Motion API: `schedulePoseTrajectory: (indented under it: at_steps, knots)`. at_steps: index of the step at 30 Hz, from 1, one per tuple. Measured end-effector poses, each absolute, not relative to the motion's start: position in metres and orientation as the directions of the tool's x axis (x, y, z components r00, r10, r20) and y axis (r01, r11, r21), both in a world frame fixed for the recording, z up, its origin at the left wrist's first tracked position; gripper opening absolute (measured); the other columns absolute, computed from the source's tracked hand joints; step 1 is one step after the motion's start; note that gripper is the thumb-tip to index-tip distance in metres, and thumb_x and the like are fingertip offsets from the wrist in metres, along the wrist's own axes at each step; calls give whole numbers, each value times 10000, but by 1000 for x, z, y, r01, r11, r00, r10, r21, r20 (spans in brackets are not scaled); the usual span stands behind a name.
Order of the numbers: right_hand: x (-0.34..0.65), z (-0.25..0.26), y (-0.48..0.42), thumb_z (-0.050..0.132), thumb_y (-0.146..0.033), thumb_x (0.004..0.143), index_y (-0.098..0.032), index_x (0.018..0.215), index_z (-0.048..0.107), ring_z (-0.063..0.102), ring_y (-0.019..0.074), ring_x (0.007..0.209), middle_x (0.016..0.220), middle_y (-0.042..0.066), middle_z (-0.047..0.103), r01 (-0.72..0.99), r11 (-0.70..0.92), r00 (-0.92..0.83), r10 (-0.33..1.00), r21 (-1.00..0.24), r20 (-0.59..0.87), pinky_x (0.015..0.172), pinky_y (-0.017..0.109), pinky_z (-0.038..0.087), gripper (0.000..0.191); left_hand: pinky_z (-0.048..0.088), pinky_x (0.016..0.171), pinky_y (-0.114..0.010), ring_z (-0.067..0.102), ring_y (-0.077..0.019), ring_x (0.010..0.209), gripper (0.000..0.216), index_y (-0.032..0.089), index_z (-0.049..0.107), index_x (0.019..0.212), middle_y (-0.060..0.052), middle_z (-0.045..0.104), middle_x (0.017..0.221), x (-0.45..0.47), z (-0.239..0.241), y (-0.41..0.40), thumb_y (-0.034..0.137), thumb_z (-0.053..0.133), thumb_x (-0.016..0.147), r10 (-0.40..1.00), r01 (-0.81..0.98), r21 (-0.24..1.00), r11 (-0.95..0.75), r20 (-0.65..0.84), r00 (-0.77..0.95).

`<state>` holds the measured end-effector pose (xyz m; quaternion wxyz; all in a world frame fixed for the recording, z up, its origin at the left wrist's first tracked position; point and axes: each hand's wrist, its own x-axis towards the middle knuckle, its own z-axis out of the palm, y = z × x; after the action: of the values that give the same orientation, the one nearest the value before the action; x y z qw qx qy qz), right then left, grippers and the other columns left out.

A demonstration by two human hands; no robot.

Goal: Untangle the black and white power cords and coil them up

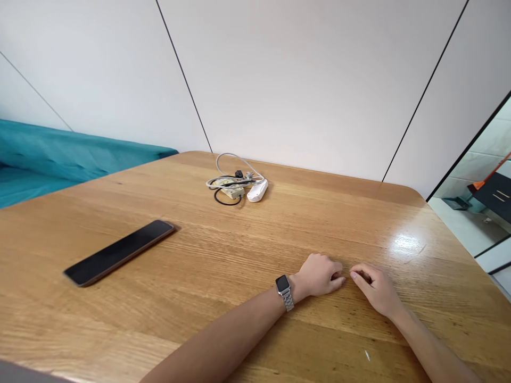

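Golden-brown and wooden, the broad table (pixel 223 239) fills the lower frame, where our left hand (pixel 319 274) and right hand (pixel 378 291) rest loosely curled, near each other, visibly empty, with the cream plastic power strip (pixel 235 192) lying untouched at upper centre.

No words or numbers can be read here. The little watch (pixel 282 283) has a dark face, the flat tablet (pixel 120 252) on the left has a dark screen, and the far white power strip (pixel 257 190) looks too small to read.
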<state>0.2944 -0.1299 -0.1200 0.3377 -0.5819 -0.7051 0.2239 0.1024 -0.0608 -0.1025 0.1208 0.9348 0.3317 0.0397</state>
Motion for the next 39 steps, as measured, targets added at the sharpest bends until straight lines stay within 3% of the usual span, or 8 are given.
schedulePoseTrajectory:
  at_steps: [18, 24, 30, 39]
  knots:
    - [293, -120, -129, 483, -412, 899, -214, 668, 643, 572, 169, 604, 643, 12, 656, 647, 235, -72, 966, -725, 248, 593, 281, 415, 344, 358, 601, -281, 649, -206, 703, 295, 216, 637, 754, -42, 697, 735, 102, -104, -61, 453, 526, 891, 660, 637, 267, -723, -5, 751]
    - [303, -126, -120, 511, -490, 874, -211, 527, 470, 410, 126, 506, 498, -29, 437, 616, 188, 158, 922, -765, 354, 533, 269, 327, 448, 303, 560, -298, 642, -203, 673, 324, 207, 616, 723, -41, 695, 719, 102, -106, -59, 461, 515, 896, 655, 630, 264, -730, 8, 756]
    - [311, -131, -103, 519, -513, 817, -221, 465, 361, 339, 105, 484, 468, -48, 323, 568, 119, 280, 902, -815, 327, 512, 264, 271, 483, 237, 552, -296, 611, -178, 655, 320, 203, 612, 704, -29, 693, 713, 103, -106, -58, 444, 516, 892, 657, 626, 275, -730, 27, 754]
    - [318, -138, -95, 536, -522, 752, -227, 473, 390, 367, 117, 503, 458, -52, 344, 460, 25, 565, 763, -888, 314, 524, 261, 304, 432, 224, 548, -289, 543, -165, 601, 418, 195, 532, 584, -22, 608, 613, 68, -97, -44, 475, 496, 892, 861, 821, 295, -488, 7, 509]
